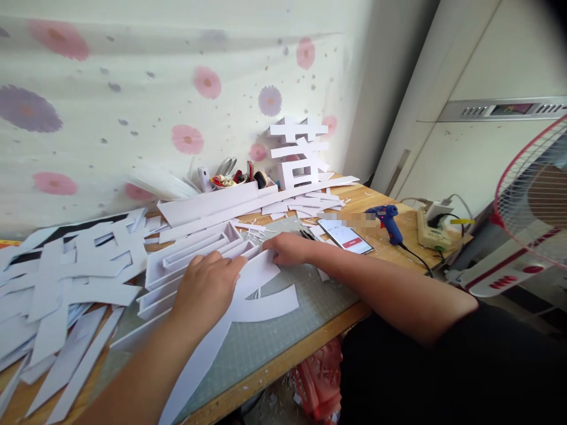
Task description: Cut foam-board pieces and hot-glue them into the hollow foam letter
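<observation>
A white board structure (153, 282) with several upright strip walls lies on the grey-green cutting mat (283, 333). Against its right side is a flat white cut-out piece (266, 307) with curved arms, one reaching down toward the front edge. My left hand (208, 286) lies over the join, its fingers bent over the strips and its thumb along the cut-out. At the cut-out's far end, my right hand (286, 248) has its fingers curled on the edge, the fingertips partly hidden. Whether the two white parts are joined I cannot tell.
Many white cut-outs (88, 260) are heaped at the left. A finished-looking white board character (301, 153) stands at the back. Rightward lie a phone (345, 236), a blue glue gun (387, 221) and a power strip (434, 227), near a fan (535, 195).
</observation>
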Available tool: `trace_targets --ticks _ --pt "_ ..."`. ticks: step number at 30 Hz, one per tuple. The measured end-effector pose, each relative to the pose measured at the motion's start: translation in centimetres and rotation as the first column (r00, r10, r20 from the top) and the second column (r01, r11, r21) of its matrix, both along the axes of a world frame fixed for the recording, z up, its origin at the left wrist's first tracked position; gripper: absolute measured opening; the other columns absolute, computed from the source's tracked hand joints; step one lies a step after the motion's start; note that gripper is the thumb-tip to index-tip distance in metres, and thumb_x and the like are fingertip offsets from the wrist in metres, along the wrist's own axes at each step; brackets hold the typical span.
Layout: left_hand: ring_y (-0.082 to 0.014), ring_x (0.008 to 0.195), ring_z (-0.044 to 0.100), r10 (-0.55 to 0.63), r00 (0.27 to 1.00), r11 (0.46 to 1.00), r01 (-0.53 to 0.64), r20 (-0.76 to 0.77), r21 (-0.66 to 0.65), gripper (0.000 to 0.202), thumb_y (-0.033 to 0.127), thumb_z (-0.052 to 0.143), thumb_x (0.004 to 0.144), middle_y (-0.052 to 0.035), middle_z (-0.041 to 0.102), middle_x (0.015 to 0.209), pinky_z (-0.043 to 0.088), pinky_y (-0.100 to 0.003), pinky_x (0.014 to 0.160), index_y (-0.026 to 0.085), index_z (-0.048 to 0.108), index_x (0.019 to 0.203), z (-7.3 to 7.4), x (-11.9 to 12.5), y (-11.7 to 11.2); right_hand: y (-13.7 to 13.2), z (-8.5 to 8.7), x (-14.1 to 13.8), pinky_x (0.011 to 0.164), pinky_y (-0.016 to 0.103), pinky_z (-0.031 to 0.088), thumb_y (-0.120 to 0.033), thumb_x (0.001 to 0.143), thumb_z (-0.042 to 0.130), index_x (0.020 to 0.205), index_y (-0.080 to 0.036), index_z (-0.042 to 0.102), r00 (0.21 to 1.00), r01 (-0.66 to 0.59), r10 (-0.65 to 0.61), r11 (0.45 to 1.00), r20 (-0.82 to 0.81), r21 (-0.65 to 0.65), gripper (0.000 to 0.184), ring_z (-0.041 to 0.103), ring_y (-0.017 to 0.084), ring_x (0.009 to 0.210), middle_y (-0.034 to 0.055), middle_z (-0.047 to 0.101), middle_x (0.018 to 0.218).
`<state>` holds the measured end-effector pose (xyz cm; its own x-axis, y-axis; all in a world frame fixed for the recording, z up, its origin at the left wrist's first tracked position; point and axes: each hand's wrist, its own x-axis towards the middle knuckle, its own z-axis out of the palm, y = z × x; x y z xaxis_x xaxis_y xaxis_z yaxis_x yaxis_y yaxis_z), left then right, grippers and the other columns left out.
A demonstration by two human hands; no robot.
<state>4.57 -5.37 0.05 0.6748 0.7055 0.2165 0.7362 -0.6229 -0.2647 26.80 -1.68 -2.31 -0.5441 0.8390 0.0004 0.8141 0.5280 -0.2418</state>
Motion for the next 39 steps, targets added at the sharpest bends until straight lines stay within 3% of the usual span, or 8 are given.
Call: trace_targets --ticks 5,9,14,22,28,32,35,39 --pt "-0.0268 0.087 0.055 -0.026 0.999 0.995 0.028 0.022 -0.095 0.053 0.01 0.037 0.09 -0.0033 0.07 0.081 0.031 -0.039 0.072 0.037 0.055 0.132 -0.4 -0.4 0.4 -0.4 1.9 3.7 0.077 0.024 0.047 -0.012 0.082 0.058 0.122 -0.019 0.06 0.977 0.031 -0.028 0.999 -0.212 0.014 0.04 0.063 0.014 0.089 0.0062 0.068 0.112" --pt "-0.0273 0.085 0.053 -0.043 0.997 0.99 0.052 0.072 -0.134 0.06 0.004 0.033 0.088 -0.0037 0.069 0.079 0.028 -0.04 0.073 0.037 0.057 0.131 -0.8 -0.7 1.0 -2.4 3.2 7.8 0.08 0.028 0.045 0.002 0.077 0.049 0.099 -0.017 0.07 0.979 0.198 -0.194 0.978 -0.07 0.064 0.036 0.061 0.018 0.092 0.0076 0.068 0.101" --pt "-0.0278 0.086 0.053 -0.044 0.995 0.983 0.06 0.092 -0.175 0.059 0.006 0.034 0.087 -0.0031 0.069 0.08 0.026 -0.038 0.073 0.039 0.058 0.13 -0.9 -0.8 1.3 -5.1 2.1 9.7 0.071 0.028 0.044 0.005 0.068 0.05 0.11 -0.03 0.068 0.974 0.177 -0.183 0.983 0.137 0.057 0.058 0.061 0.021 0.089 0.0062 0.061 0.113" --pt "-0.0272 0.085 0.055 -0.041 0.997 0.986 0.051 0.063 -0.159 0.061 0.002 0.032 0.086 -0.0046 0.071 0.084 0.028 -0.038 0.071 0.034 0.058 0.131 -0.5 -0.5 0.7 -5.0 0.2 9.8 0.073 0.027 0.044 -0.001 0.075 0.054 0.107 -0.033 0.069 0.977 0.045 -0.075 0.988 0.197 0.151 0.048 0.058 0.019 0.089 0.0044 0.059 0.104" --pt "-0.0267 0.084 0.056 -0.053 0.996 0.985 0.064 0.074 -0.159 0.064 -0.001 0.033 0.083 -0.0031 0.072 0.083 0.03 -0.038 0.072 0.035 0.057 0.132 -0.8 -0.6 0.9 -5.6 1.5 9.2 0.084 0.034 0.05 -0.013 0.08 0.061 0.113 -0.023 0.062 0.979 0.032 0.018 0.971 -0.205 0.236 0.034 0.059 0.019 0.097 0.0101 0.055 0.117" --pt "-0.0258 0.083 0.056 -0.052 0.996 0.984 0.064 0.074 -0.166 0.068 -0.003 0.035 0.081 -0.0034 0.07 0.081 0.03 -0.038 0.072 0.035 0.057 0.132 -0.6 -0.6 0.7 -6.4 2.8 7.6 0.081 0.035 0.053 -0.027 0.082 0.064 0.106 -0.02 0.058 0.666 0.122 0.028 0.982 -0.746 0.146 0.026 0.061 0.02 0.097 0.0093 0.061 0.109" --pt "-0.0258 0.083 0.057 -0.051 0.996 0.985 0.062 0.067 -0.16 0.067 -0.003 0.034 0.081 -0.0039 0.07 0.08 0.03 -0.038 0.072 0.034 0.056 0.132 -0.6 -0.6 0.7 -6.7 3.1 6.3 0.08 0.036 0.054 -0.024 0.076 0.068 0.098 -0.019 0.06 0.555 0.053 -0.041 0.998 -0.831 -0.014 0.024 0.064 0.02 0.091 0.0075 0.066 0.099" --pt "-0.026 0.084 0.057 -0.057 0.997 0.989 0.064 0.058 -0.136 0.068 -0.003 0.033 0.082 -0.0029 0.071 0.081 0.029 -0.038 0.071 0.036 0.055 0.133 -1.0 -0.7 1.1 -6.7 3.0 5.1 0.075 0.033 0.053 -0.018 0.068 0.07 0.093 -0.018 0.061 0.598 0.008 -0.063 0.997 -0.799 -0.073 0.027 0.064 0.019 0.086 0.0071 0.068 0.096"
